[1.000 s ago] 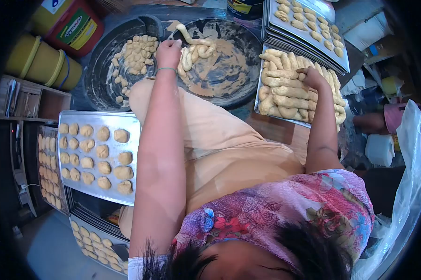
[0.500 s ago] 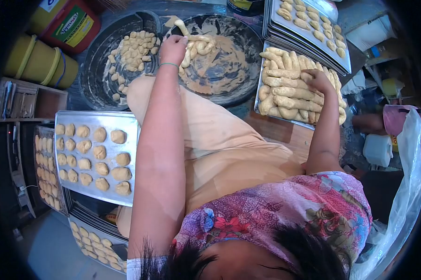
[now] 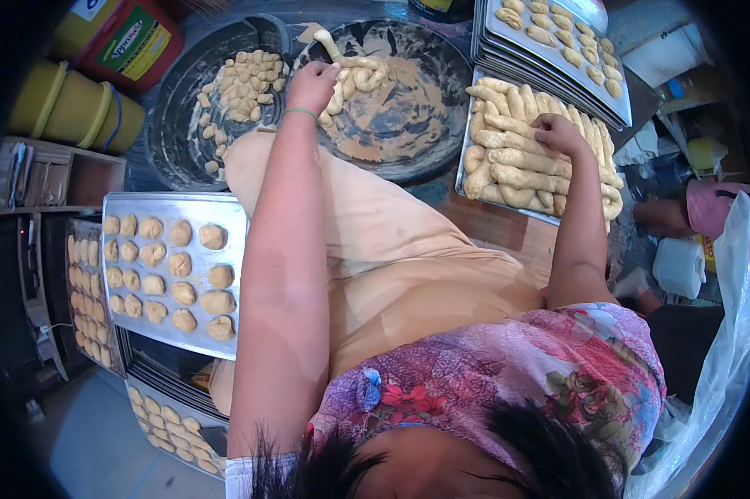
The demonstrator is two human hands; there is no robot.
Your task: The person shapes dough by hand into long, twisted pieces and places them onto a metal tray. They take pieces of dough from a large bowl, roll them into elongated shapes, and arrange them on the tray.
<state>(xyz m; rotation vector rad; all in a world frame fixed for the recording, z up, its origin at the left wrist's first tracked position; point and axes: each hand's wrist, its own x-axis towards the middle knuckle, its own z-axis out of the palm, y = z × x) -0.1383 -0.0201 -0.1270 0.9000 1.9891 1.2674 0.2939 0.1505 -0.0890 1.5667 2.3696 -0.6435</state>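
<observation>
My left hand (image 3: 313,86) is closed at the rim of a black basin, its fingertips pinching a dough rope (image 3: 327,45). More dough ropes (image 3: 365,75) lie coiled beside it in the floured right-hand basin (image 3: 425,162). Over on the right, my right hand (image 3: 560,135) rests on a metal tray piled with thick dough ropes (image 3: 529,158). Its fingers curl round the end of one rope in the top layer; the fingertips are partly hidden.
Cut dough pieces (image 3: 244,83) fill part of the left basin (image 3: 163,125). A tray of dough balls (image 3: 171,333) sits at left. Stacked trays (image 3: 550,71) stand back right. Buckets (image 3: 84,108) are at the left edge. Another person's arm (image 3: 662,216) shows at right.
My right hand has shifted slightly up and left over the piled dough ropes, fingers more curled. The left hand stays almost where it was. The whole view has moved a little.
</observation>
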